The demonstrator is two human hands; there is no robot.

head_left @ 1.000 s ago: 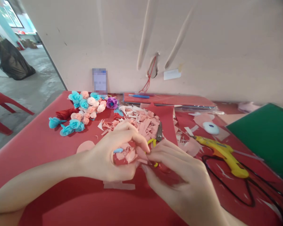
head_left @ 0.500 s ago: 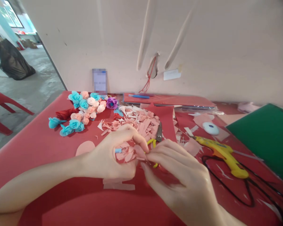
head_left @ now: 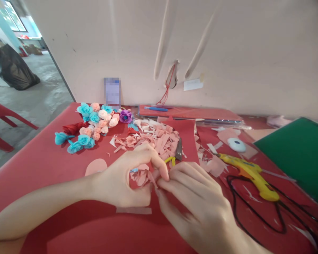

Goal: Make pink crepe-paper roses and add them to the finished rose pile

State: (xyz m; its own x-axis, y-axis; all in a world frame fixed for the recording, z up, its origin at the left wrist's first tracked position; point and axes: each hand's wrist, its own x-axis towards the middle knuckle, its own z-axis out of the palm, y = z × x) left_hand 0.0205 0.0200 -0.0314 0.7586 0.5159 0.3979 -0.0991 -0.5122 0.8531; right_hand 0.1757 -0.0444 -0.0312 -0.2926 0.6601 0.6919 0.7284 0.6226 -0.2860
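My left hand [head_left: 129, 176] is curled, with thumb and fingertips closed around the edge of a thin pink paper petal [head_left: 152, 178]. My right hand [head_left: 198, 197] pinches the same petal from the other side, its fingertips touching those of the left. Through the loop of my left hand shows a bunch of pink petal pieces [head_left: 140, 176] with a small blue bit; whether the bunch is held or lies on the table, I cannot tell. Yellow-handled scissors [head_left: 178, 150] lie just beyond my hands, their handles partly hidden. A round pink paper piece [head_left: 96, 165] lies behind my left wrist.
Several blue, pink, red and purple paper flowers [head_left: 94, 117] stand at the back left. Pink paper scraps [head_left: 164, 137] are heaped in the middle. A yellow glue gun [head_left: 249, 173] with a black cord and a green sheet [head_left: 299, 155] lie right on the red table [head_left: 100, 233].
The pink petal has turned edge-on between my fingertips. My right hand has shifted slightly left and down, uncovering more of the scissors' handle side.
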